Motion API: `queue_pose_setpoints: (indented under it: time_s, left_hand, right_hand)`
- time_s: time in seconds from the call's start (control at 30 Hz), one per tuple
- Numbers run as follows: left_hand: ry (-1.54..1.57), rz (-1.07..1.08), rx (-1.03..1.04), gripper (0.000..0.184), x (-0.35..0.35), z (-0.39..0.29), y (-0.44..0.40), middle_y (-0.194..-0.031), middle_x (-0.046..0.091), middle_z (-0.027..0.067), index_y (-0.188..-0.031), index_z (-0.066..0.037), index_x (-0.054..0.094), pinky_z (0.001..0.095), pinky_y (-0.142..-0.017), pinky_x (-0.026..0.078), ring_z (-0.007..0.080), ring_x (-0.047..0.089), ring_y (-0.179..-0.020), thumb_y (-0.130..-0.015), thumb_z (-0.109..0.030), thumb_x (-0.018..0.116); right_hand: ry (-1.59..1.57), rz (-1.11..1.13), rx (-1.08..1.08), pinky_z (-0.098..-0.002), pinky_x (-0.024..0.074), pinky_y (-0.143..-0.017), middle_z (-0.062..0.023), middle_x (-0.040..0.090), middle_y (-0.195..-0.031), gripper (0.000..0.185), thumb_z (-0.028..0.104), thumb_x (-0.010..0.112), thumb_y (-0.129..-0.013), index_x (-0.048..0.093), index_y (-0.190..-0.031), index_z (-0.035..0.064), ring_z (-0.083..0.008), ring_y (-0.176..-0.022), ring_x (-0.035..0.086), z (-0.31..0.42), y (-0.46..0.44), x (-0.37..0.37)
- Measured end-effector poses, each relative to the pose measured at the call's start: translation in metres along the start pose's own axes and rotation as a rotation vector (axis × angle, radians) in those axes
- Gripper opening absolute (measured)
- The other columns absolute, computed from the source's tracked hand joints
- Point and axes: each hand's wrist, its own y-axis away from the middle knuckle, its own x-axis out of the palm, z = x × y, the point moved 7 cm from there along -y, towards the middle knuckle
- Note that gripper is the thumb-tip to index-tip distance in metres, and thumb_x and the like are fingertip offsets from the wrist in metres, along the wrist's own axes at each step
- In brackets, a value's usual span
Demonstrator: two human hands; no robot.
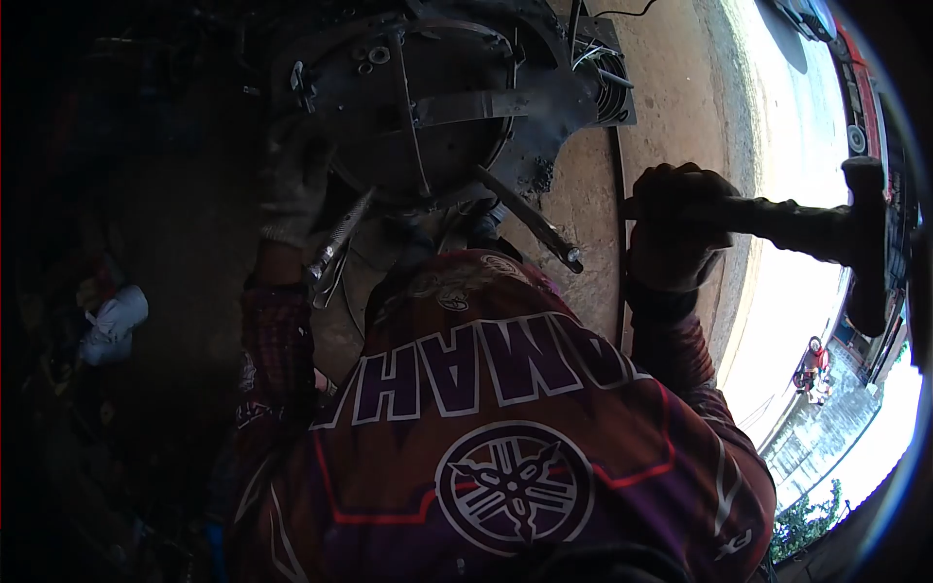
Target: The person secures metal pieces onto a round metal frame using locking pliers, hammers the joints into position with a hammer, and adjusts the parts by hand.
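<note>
My right hand (pixel 677 228) is closed around the handle of a hammer (pixel 787 225), raised off to the right, its heavy head at the far right of the view. My left hand (pixel 294 175), in a greyish glove, is at the left edge of a round dark metal frame (pixel 402 107) with flat bars crossing it. Deep shadow hides its fingers, so I cannot tell whether it grips the rim. Towards my body, a ribbed metal bar (pixel 342 233) and a flat metal bar (pixel 533 222) jut out from the frame.
Several ring-like metal pieces (pixel 375 55) lie at the frame's upper left. A wire coil (pixel 612 89) sits to its upper right. A white crumpled item (pixel 117 323) is on the left in shadow. Outside are a red motorcycle (pixel 812 369) and a red vehicle (pixel 857 87).
</note>
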Motion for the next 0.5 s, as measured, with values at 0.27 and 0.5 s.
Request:
queue_pose_setpoints:
  time_s: [0.27,0.5]
  left_hand:
    - [0.040,-0.029,0.004,0.033,0.001,0.004,0.004,-0.115,0.059,0.0176,-0.112,-0.005,0.067,0.0399,-0.085,0.053,0.0328,0.062,-0.105,-0.094,-0.032,0.065]
    - [0.051,-0.066,0.031,0.031,-0.002,-0.001,0.005,-0.114,0.059,0.0164,-0.112,-0.006,0.066,0.0390,-0.084,0.053,0.0328,0.061,-0.105,-0.094,-0.030,0.065]
  right_hand:
    - [0.475,0.197,0.532,-0.0243,0.0335,-0.050,0.0023,0.045,-0.068,0.039,0.040,0.043,-0.104,0.053,-0.096,0.0041,-0.0064,-0.056,0.040,-0.101,0.062,-0.021]
    - [0.207,0.061,0.319,-0.0232,0.0327,-0.047,0.0010,0.046,-0.066,0.056,0.058,0.041,-0.100,0.052,-0.098,0.0032,-0.0060,-0.051,0.039,-0.030,0.016,-0.002]
